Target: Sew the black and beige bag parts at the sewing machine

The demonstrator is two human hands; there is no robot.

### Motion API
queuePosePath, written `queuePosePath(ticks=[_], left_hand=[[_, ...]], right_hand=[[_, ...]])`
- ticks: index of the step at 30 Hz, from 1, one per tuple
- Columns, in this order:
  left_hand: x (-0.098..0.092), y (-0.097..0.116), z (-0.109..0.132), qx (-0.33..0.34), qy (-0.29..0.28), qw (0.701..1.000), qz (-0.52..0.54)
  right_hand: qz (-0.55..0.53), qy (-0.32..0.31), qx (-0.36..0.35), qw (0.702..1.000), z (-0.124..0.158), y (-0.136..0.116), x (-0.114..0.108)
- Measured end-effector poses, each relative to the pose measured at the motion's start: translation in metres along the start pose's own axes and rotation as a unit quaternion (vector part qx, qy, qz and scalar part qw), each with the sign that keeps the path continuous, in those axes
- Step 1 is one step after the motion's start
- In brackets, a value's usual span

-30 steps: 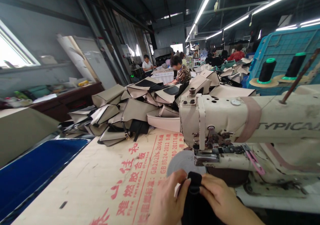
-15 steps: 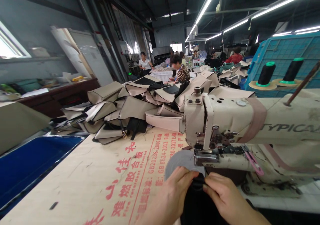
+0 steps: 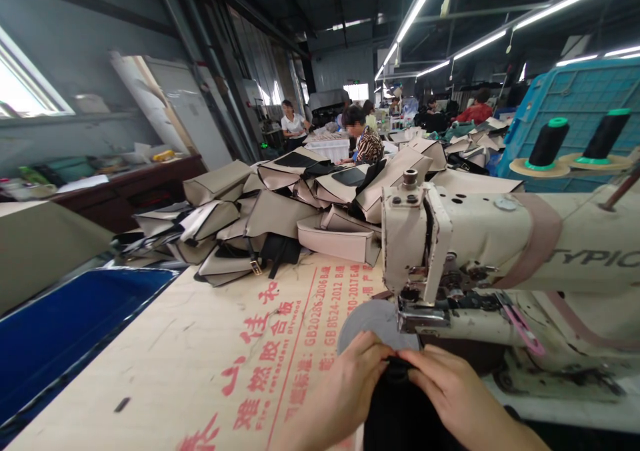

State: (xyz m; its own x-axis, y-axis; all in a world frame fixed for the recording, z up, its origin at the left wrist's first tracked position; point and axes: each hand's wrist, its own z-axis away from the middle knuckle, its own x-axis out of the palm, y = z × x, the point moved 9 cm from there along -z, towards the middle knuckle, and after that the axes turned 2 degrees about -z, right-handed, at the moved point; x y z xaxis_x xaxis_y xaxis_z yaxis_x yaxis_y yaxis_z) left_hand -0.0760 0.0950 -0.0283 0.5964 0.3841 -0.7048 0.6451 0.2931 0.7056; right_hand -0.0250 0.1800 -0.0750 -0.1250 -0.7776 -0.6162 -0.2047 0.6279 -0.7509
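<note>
My left hand and my right hand pinch the top of a black fabric piece from either side, at the bottom of the view. Its lower part runs out of the frame. Both hands rest close to the industrial sewing machine's presser foot, just behind them. A round grey disc lies partly hidden behind my left hand, under the machine's head. The cream sewing machine fills the right side, and its needle area is partly shadowed.
A large pile of beige and black bag panels sits on the plywood table beyond my hands. Several thread cones stand behind the machine, and a blue panel lies at left. Co-workers sit farther back.
My hands have closed in over the top of the black piece, covering more of it. The whole scene has shifted slightly right in the view.
</note>
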Motion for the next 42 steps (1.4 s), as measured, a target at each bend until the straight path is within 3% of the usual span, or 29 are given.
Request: queuePosePath(ticks=[4,8,11,18,23,27,32,37,40,42], left_hand=[[0.004,-0.012,0.001,-0.018,0.027,0.999,0.016],[0.009,-0.032,0.011,-0.047,0.115,0.992,-0.009],[0.011,-0.036,0.015,-0.041,0.16,0.986,-0.03],[0.009,-0.005,0.001,0.011,0.075,0.997,-0.033],[0.004,-0.01,-0.002,-0.04,0.031,0.999,0.003],[0.007,-0.014,-0.004,-0.036,0.022,0.999,0.018],[0.008,-0.025,0.015,-0.071,0.11,0.989,0.064],[0.028,-0.049,0.047,-0.157,0.167,0.962,0.149],[0.024,-0.057,0.048,-0.199,0.235,0.944,0.119],[0.013,-0.051,0.039,-0.196,0.258,0.943,0.07]], right_hand=[[0.04,-0.013,-0.025,0.999,-0.003,-0.002,0.004],[0.056,-0.001,-0.038,0.998,-0.004,-0.002,0.002],[0.045,-0.01,-0.018,0.999,-0.004,0.002,0.001],[0.001,-0.007,0.017,1.0,-0.003,0.007,-0.007],[-0.063,-0.027,0.03,0.997,-0.007,0.0,-0.012],[-0.082,-0.036,0.014,0.996,-0.009,-0.008,-0.014],[-0.054,0.004,-0.007,0.998,-0.007,-0.009,-0.016],[-0.039,0.009,-0.031,0.999,-0.006,-0.015,-0.011],[-0.039,0.009,-0.032,0.999,-0.006,-0.02,-0.012],[-0.059,0.019,-0.017,0.998,-0.004,-0.02,-0.017]])
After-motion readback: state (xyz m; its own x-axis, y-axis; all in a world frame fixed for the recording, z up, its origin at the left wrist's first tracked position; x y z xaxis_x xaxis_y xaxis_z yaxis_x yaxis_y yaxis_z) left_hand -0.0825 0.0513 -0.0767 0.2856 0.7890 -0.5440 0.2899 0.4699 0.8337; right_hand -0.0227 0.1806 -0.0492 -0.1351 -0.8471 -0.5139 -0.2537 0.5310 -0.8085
